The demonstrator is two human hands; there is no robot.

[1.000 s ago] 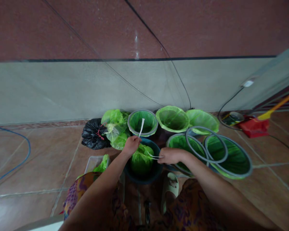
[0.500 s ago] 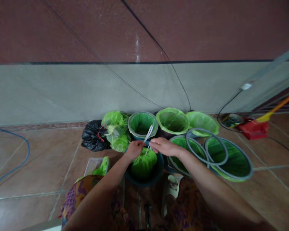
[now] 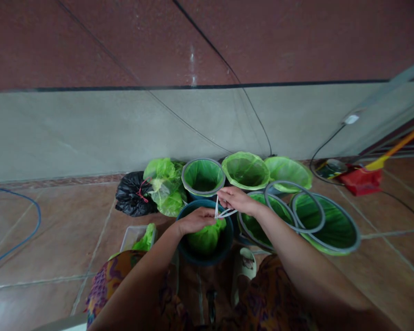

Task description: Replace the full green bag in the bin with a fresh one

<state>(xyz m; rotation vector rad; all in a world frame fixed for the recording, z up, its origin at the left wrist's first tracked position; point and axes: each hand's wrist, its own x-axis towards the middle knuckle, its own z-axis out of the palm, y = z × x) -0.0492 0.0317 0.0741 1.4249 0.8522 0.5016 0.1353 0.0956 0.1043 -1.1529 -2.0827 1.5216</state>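
A green plastic bag (image 3: 207, 240) sits gathered inside a dark blue bin (image 3: 229, 243) between my knees. White string (image 3: 224, 214) rises from the neck of the bag in loops. My left hand (image 3: 198, 219) is over the bag's top, its fingertips closed near the base of the string; part of the grip is hidden. To the right and slightly higher, my right hand (image 3: 235, 200) pinches a length of the string, which runs taut down toward the left fingertips.
Several bins with green liners, one a grey-rimmed bin (image 3: 203, 188), stand along the wall. Grey rings (image 3: 296, 207) rest across two bins. A black bag (image 3: 133, 197), a clear tub (image 3: 131, 236) and a red dustpan (image 3: 362, 181) are on the floor.
My right hand has moved up and right, drawing the string with it. My left hand has flattened and come lower over the bag. The loop that stood upright now lies to the right.
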